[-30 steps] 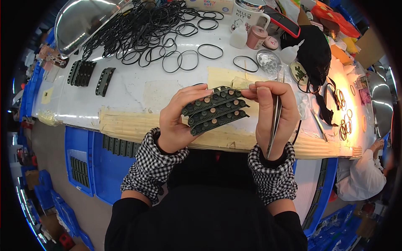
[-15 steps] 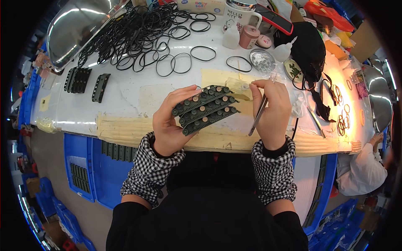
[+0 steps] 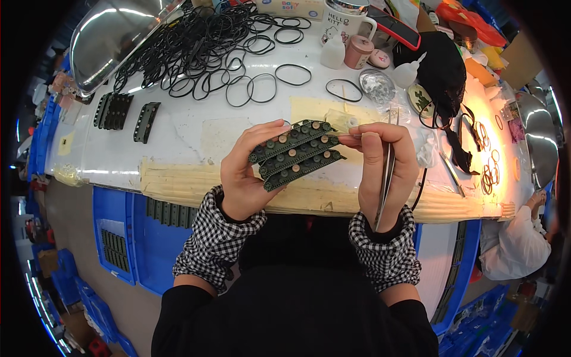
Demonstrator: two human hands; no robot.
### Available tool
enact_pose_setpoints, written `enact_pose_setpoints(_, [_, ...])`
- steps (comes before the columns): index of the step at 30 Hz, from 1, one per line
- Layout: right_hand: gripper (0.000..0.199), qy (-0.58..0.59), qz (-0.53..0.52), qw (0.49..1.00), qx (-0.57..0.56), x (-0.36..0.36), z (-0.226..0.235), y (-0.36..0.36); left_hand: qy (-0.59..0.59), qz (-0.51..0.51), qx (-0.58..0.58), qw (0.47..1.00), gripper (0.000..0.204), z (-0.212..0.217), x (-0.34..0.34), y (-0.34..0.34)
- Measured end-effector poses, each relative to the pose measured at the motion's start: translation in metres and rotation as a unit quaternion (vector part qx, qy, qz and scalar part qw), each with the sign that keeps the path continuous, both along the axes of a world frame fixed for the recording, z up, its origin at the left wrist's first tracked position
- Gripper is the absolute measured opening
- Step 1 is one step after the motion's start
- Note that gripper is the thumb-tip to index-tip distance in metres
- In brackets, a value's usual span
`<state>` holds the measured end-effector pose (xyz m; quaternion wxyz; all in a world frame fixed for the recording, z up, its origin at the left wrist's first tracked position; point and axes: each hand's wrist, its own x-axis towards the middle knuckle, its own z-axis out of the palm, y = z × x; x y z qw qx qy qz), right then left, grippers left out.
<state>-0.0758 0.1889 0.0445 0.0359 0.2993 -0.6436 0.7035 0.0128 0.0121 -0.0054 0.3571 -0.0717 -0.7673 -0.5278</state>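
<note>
My left hand [image 3: 239, 172] is closed round several dark green, toothed-edge strips [image 3: 292, 156], holding them fanned and tilted above the bench edge. Rows of small round studs, some tan and some dark, run along each strip. Just right of the strips, my right hand [image 3: 399, 160] is closed, its thumb and index finger near the strips' right end. Metal tweezers [image 3: 383, 199] lie upright within that hand. Something thin shows between the right fingertips and the top strip, too small to name. Behind the fingertips sits a pale yellowish pad [image 3: 338, 119] on the bench.
Black rubber rings [image 3: 196, 44] are heaped at the back left, near a shiny metal bowl [image 3: 110, 44]. More green strips [image 3: 113, 111] lie at left. A white mug [image 3: 343, 24], pink jar [image 3: 358, 50] and phone [image 3: 395, 30] stand behind. Blue trays [image 3: 113, 238] sit below the bench.
My right hand has shifted, bringing its fingertips close to the strips' right end. The tweezers have swung from slanting downward to upright against the palm. My left hand keeps its hold.
</note>
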Motion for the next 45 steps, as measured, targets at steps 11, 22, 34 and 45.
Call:
enact_pose_setpoints(11, [0.008,0.021,-0.008,1.0,0.009,-0.001,-0.002,-0.001,0.007,0.008,-0.008,1.0,0.057,0.0,0.0,0.0])
enact_pose_setpoints(22, [0.01,-0.02,-0.113,0.993,0.003,-0.022,-0.005,0.014,0.007,0.021,-0.004,1.0,0.056,0.002,0.0,0.001])
enact_pose_setpoints(34, [0.013,-0.073,-0.077,0.994,-0.009,-0.022,-0.009,0.026,0.002,0.137,-0.522,0.842,0.044,0.018,0.002,-0.068])
enact_pose_setpoints(45, [0.016,0.004,-0.283,0.957,0.057,-0.058,-0.015,0.138,-0.064,0.004,-0.518,0.853,0.058,0.019,0.012,-0.084])
